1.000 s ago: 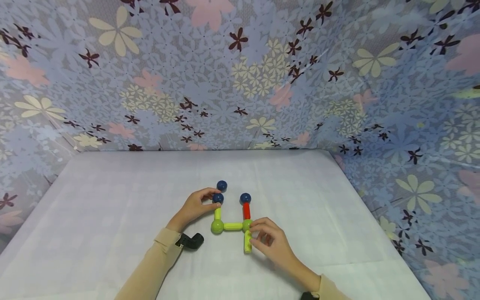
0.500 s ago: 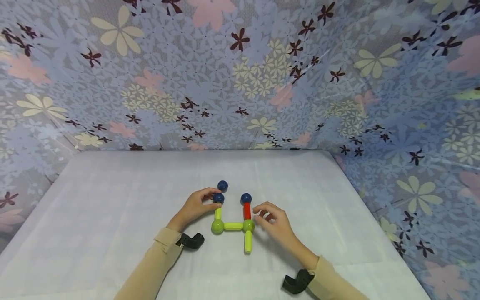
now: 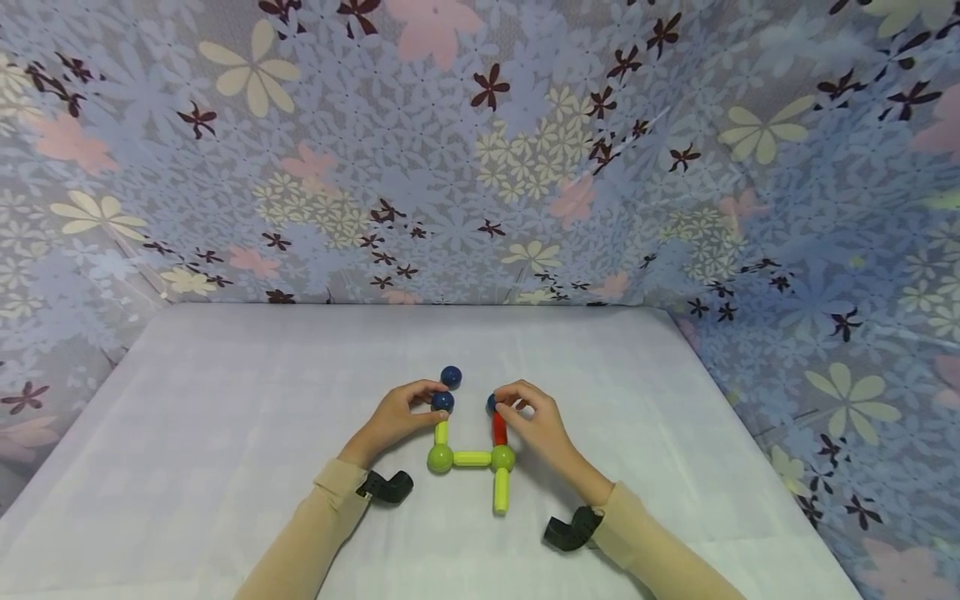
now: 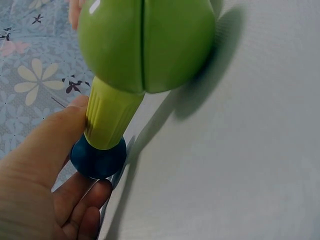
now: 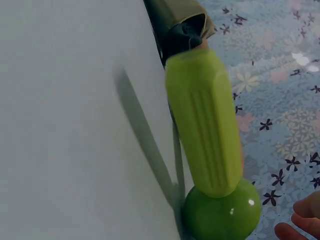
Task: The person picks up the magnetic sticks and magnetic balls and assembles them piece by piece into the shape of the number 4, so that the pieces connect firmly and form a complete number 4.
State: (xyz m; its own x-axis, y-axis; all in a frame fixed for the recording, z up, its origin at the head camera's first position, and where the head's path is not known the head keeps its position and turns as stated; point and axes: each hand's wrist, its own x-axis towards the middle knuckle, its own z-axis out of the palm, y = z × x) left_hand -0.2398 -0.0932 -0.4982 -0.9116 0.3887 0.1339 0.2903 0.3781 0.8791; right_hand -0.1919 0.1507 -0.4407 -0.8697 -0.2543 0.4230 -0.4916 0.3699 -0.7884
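My left hand (image 3: pixel 401 417) grips a dark blue ball (image 3: pixel 442 402) between thumb and fingers. From this ball a yellow-green stick (image 4: pixel 112 117) leads to a green ball (image 4: pixel 145 42). A crosswise yellow-green stick (image 3: pixel 472 458) joins that ball to a second green ball (image 3: pixel 502 458). Beyond the second green ball, a red stick (image 3: pixel 500 429) reaches another blue ball (image 3: pixel 491 404), which my right hand (image 3: pixel 540 425) pinches with thumb and fingertips, partly hiding it. Toward me, a further yellow-green stick (image 5: pixel 205 125) projects from the second green ball, its near end free.
A loose blue ball (image 3: pixel 451 377) lies just beyond my left hand. White cloth covers the table (image 3: pixel 285 358). A flowered curtain (image 3: pixel 420 167) hangs behind it and at the sides. Black camera mounts (image 3: pixel 390 487) sit on both wrists.
My right hand has gone from the second green ball, away from me past the red stick, to the blue ball at its far end. My left hand has kept its grip.
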